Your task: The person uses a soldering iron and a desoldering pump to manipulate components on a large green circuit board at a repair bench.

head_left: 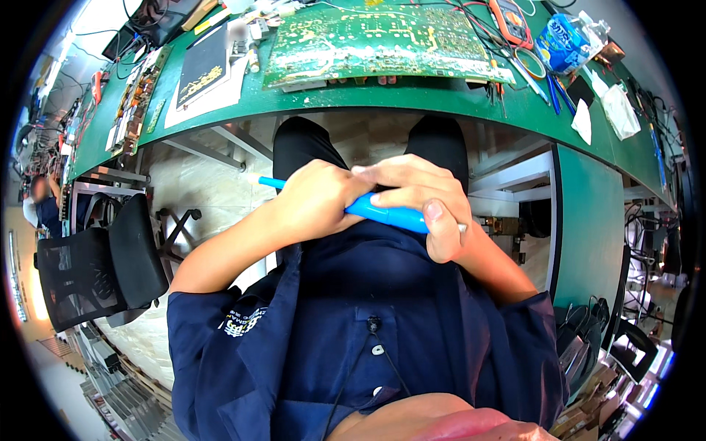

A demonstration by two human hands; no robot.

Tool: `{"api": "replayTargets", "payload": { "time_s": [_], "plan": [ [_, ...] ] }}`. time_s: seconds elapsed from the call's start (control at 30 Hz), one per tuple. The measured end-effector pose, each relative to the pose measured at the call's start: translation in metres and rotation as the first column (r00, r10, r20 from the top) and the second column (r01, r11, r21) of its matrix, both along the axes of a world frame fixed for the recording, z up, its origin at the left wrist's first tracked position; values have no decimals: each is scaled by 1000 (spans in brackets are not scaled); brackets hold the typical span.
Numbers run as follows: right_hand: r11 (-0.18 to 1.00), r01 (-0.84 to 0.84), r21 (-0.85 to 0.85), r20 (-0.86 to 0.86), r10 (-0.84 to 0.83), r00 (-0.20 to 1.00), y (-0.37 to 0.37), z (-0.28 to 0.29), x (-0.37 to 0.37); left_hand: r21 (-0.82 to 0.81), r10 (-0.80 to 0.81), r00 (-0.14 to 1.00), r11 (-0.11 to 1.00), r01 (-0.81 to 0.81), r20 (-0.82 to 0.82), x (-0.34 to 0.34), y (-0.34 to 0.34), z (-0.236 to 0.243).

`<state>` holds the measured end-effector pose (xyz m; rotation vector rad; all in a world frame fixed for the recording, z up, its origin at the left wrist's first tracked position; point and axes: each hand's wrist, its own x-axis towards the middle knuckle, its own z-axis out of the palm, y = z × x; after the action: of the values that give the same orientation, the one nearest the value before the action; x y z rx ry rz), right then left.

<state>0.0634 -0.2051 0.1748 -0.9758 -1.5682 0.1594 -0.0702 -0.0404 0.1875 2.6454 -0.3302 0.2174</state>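
Both of my hands are closed on a blue cylindrical tool [393, 216], which looks like a desoldering pump, held crosswise above my lap. Its narrow pale tip pokes out to the left of my left hand [318, 192], whose fingers are wrapped round the shaft and partly hidden. My right hand [421, 192] grips the wider body, with fingers over the top and the thumb bent at the right end, where a short pale end shows.
A green workbench [515, 117] carries a large circuit board [375, 48], a black pad [198, 66], an orange meter [507, 18], a blue packet [559, 44] and tissues [618, 110]. A black chair [99, 261] stands left; another person [48, 202] is at the far left.
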Motion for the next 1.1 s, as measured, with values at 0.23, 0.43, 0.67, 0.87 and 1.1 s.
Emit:
{"api": "replayTargets", "payload": {
  "time_s": [0.23,0.43,0.67,0.87,1.1],
  "plan": [
    [1000,10,23,81,-12,997,3,1,-4,-5,-55,996,998,55,-63,-1,6,2],
    [996,32,-80,30,-30,999,3,13,4,-90,33,998,995,-37,-48,0,5,5],
    [991,-30,-133,-456,-34,890,2,16,-8,-121,162,986,981,-155,48,4,-7,-8],
    [961,-93,-260,-501,-52,864,4,16,-8,-27,158,982,987,-156,99,8,1,-16],
    [962,-94,-255,-260,25,965,8,1,1,-22,69,997,997,-68,28,4,9,-18]
  ]
}}
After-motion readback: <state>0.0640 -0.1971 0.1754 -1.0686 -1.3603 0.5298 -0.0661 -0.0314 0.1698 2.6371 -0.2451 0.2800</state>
